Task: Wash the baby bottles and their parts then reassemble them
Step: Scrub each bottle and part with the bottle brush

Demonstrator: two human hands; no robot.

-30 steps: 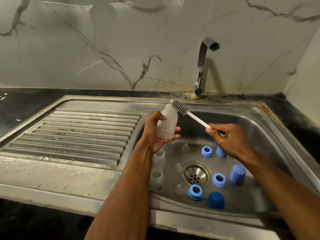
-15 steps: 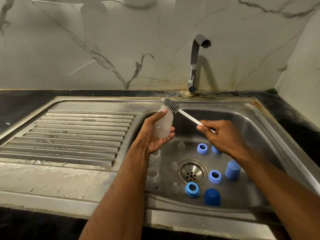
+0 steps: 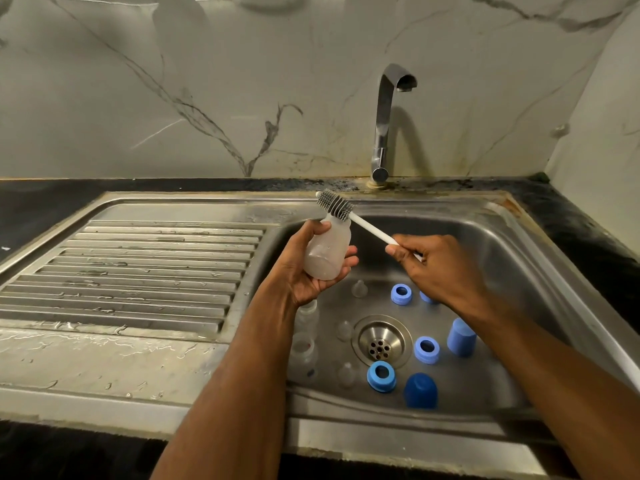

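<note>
Gripping the bottle [image 3: 327, 252], the left hand [image 3: 304, 271] could let it slip (looks wet) as the right hand [image 3: 438, 268], pinching the brush [image 3: 337, 205], scrubs over the sink [image 3: 512, 237] basin.

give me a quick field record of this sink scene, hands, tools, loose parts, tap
left hand: grips frosted bottle, held over the basin
right hand: pinches white handle of bottle brush
brush head: at the bottle's mouth, outside it
sink: blue rings, blue caps, clear nipples, two more bottles around the drain
tap: no water visible
drainboard: wet
</note>
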